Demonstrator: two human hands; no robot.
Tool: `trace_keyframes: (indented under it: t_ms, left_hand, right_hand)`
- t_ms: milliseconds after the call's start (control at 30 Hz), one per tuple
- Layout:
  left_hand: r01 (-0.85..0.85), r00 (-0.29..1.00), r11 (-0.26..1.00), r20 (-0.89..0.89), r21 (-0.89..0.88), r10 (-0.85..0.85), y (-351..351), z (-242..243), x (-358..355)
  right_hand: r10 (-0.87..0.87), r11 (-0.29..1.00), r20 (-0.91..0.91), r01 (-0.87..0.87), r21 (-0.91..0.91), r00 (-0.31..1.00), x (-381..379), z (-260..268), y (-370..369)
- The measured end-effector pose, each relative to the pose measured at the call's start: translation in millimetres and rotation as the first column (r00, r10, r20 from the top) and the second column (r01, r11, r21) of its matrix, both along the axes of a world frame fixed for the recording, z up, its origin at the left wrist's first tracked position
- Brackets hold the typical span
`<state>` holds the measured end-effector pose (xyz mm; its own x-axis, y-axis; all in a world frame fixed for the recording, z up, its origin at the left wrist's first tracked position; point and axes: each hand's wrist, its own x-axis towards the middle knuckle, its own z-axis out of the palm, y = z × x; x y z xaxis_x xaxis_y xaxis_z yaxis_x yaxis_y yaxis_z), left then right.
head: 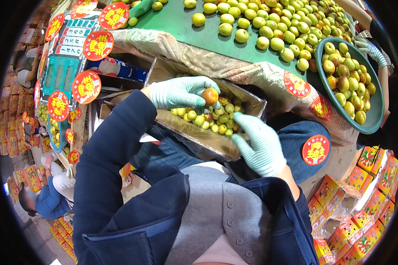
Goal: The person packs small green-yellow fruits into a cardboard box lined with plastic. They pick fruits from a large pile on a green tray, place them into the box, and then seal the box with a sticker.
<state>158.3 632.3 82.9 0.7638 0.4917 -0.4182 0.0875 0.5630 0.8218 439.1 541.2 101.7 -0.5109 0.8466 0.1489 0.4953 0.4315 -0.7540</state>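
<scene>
My left hand (182, 92), in a pale green striped knit glove, holds a reddish-brown jujube (210, 96) at its fingertips. Below it is a long cardboard box (199, 130) with a clear plastic liner, partly filled with green jujubes (223, 118). My right hand (260, 145) wears a matching glove and is empty. Its thumb and fingers are spread above the near right side of the box. Part of the fruit is hidden beneath my left hand.
Loose jujubes (268, 31) cover much of the green tabletop (172, 25), edged with cloth (199, 54). A green basin (323, 86) of jujubes stands right, near another person's gloved hand (371, 49). A stickered digital scale (61, 71) is left; printed cartons (351, 215) are stacked lower right.
</scene>
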Motion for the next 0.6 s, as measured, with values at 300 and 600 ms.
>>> trace_keyframes:
  t_ms: [300, 600]
  left_hand:
    - [-0.078, 0.993, 0.97, 0.072, -0.228, 0.097, -11, 15, 13]
    - [0.215, 0.975, 0.976, -0.073, 0.028, -0.212, -21, 20, 42]
  right_hand:
    - [-0.174, 0.982, -0.109, 0.164, -0.091, 0.979, -21, -2, 1]
    - [-0.118, 0.977, -0.184, 0.147, 0.153, 0.976, 5, 33, 11]
